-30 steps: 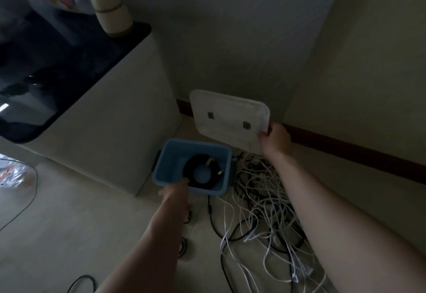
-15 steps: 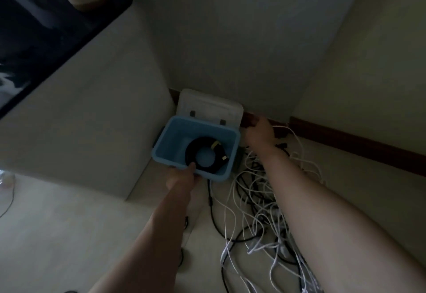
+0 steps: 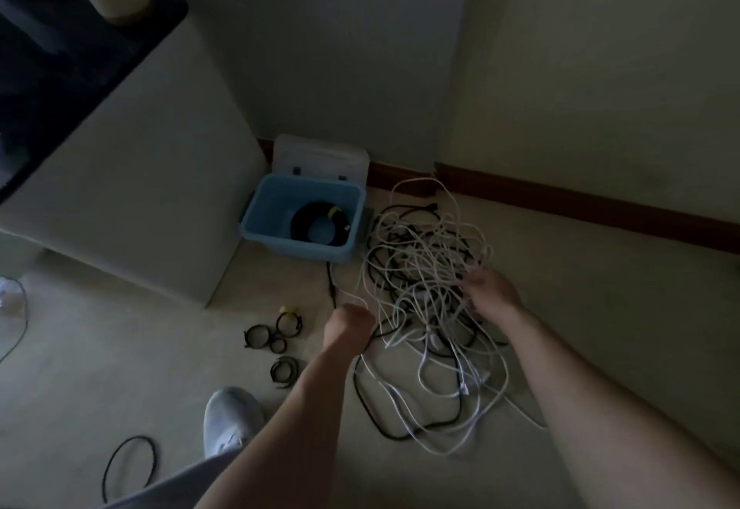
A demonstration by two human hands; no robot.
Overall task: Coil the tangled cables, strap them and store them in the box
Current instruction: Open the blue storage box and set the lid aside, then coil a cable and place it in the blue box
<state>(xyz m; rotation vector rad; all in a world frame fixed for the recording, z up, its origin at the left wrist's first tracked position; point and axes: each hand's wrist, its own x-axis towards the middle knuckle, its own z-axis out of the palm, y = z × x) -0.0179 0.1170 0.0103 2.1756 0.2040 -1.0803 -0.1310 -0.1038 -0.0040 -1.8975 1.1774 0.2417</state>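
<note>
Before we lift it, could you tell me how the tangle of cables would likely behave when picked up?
The tangle looks floppy: thin white and black loops would probably sag and trail. Strands cross so much that lifting one likely drags the rest. The right hand is closed on strands.

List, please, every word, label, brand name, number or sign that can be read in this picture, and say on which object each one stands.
None: no text can be read anywhere in this dim picture.
Yellow band on the black coiled cable inside the open blue plastic box: no print can be made out.
White plastic lid leaning against the wall: plain, with two dark clips only.
Grey sneaker: no visible logo.
</note>
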